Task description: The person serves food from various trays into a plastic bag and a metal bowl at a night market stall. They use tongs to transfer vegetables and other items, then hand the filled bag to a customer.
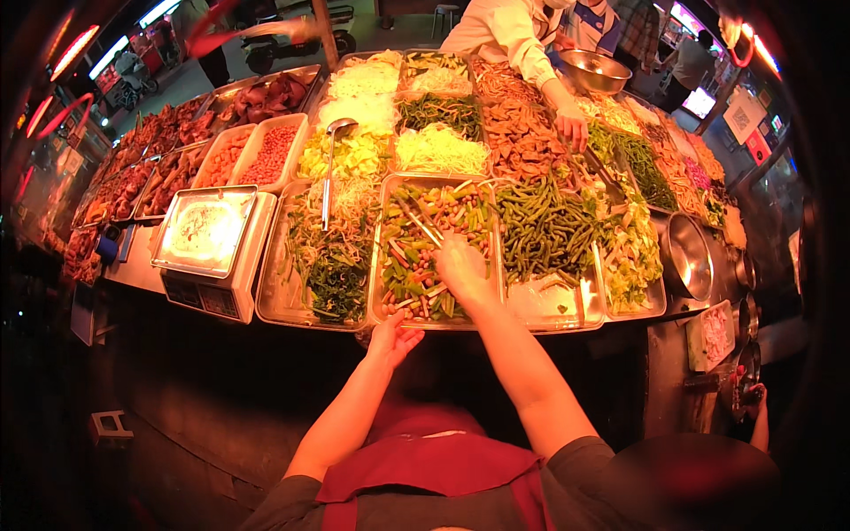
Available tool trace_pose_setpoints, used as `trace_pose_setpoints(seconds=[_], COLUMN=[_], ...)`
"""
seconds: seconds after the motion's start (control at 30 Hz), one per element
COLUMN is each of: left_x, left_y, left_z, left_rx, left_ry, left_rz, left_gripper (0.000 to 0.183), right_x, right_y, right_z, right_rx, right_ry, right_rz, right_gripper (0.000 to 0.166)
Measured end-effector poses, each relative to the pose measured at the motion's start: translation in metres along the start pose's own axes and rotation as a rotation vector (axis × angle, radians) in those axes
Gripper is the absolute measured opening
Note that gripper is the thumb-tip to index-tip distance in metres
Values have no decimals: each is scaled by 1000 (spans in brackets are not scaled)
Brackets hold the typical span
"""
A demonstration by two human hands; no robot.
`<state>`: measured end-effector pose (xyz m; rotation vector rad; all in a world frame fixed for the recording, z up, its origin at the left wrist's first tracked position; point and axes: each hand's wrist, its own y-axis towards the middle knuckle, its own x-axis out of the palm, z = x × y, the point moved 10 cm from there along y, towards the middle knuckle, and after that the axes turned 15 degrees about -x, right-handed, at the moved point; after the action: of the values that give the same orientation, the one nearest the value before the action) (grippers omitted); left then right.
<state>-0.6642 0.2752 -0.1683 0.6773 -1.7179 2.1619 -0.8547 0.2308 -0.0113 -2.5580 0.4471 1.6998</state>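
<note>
My right hand (pixel 459 265) holds a pair of metal tongs (pixel 420 219) over a metal tray of peanuts and chopped celery (pixel 413 265). The tongs' tips point away from me, just above the food. At the near rim of that tray is my left hand (pixel 394 340), palm up, fingers partly curled; it holds nothing, and whether its fingertips touch the rim is unclear. A tray of bean sprouts and dark greens (pixel 335 265) lies to the left, and a tray of green beans (pixel 546 226) to the right.
A metal-topped weighing scale (pixel 206 229) stands at the left, and a ladle (pixel 330 176) rests across the trays. Across the counter, a person's hand (pixel 572 126) holds dark tongs (pixel 604 174) near a steel bowl (pixel 595 70). Another steel bowl (pixel 688 255) sits at the right.
</note>
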Motion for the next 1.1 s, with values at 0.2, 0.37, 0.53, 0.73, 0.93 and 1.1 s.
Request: trace_pose_setpoints(seconds=[0.2, 0.37, 0.53, 0.73, 0.93, 1.1], left_x=[11, 21, 22, 11, 32, 21], left_y=[-8, -13, -12, -3, -33, -55], left_z=[7, 4, 4, 5, 14, 24], left_rx=[180, 221, 232, 260, 376, 413], left_ry=[-38, -131, -160, -193, -147, -83], left_rz=[11, -9, -1, 1, 27, 26], left_gripper=[26, 31, 28, 37, 33, 38], right_x=[-79, -119, -110, -108, -133, -155], right_y=[-84, -149, -147, -143, -155, -164], right_z=[30, 52, 68, 23, 69, 99], right_rx=[40, 131, 170, 40, 130, 163], right_ry=[-90, -115, -170, 62, 137, 201], right_rz=[-10, 107, 97, 107, 140, 218], right_gripper=[38, 40, 42, 42, 41, 38])
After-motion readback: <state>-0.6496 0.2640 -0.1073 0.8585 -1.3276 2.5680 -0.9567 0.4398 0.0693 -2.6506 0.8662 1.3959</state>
